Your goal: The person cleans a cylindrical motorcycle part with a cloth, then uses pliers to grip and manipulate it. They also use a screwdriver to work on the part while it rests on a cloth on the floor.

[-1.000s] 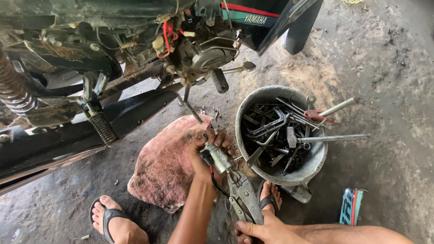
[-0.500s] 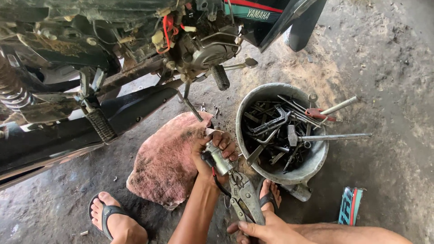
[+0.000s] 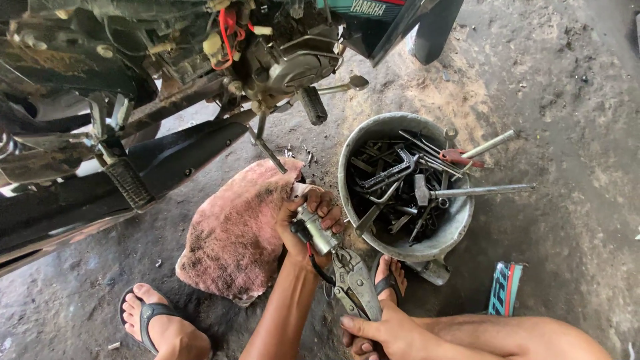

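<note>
Beside the bucket, left hand fingers clasp a part; right hand fingers squeeze pliers biting it

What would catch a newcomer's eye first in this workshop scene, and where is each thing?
At centre, the left hand grips a small metal cylinder while the right hand squeezes locking pliers clamped on it. Right of them stands a grey bucket crammed with tools; a pink rag lies to the left.

Soft, even daylight falls on the concrete floor, brightest at the right. The motorcycle underside sits in deep shadow. Focus is sharp; edges bend slightly.
</note>
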